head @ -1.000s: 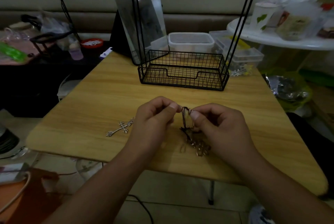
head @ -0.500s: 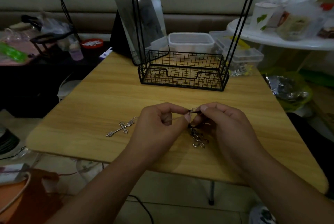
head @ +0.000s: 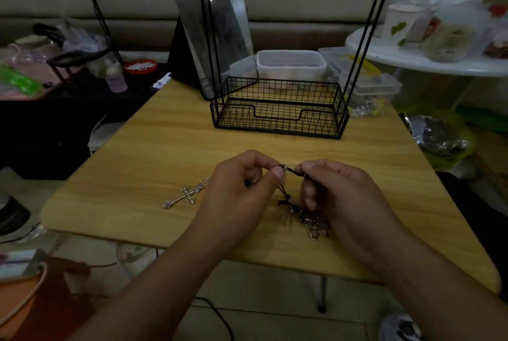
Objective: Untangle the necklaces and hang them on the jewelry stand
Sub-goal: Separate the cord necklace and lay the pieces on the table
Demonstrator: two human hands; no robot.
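Head view, from left to right: a silver cross necklace (head: 189, 194) lies alone on the surface (head: 154, 153). Your left hand (head: 242, 192) pinches one end of the dark cord with its fingers (head: 279, 173). Your right hand (head: 341, 197) pinches the other end. The tangled necklaces (head: 305, 217) hang below, touching the surface. You are at the untangling step. Next, gently pull one strand free. The jewelry stand (head: 277, 109) waits behind, with nothing on its hooks.
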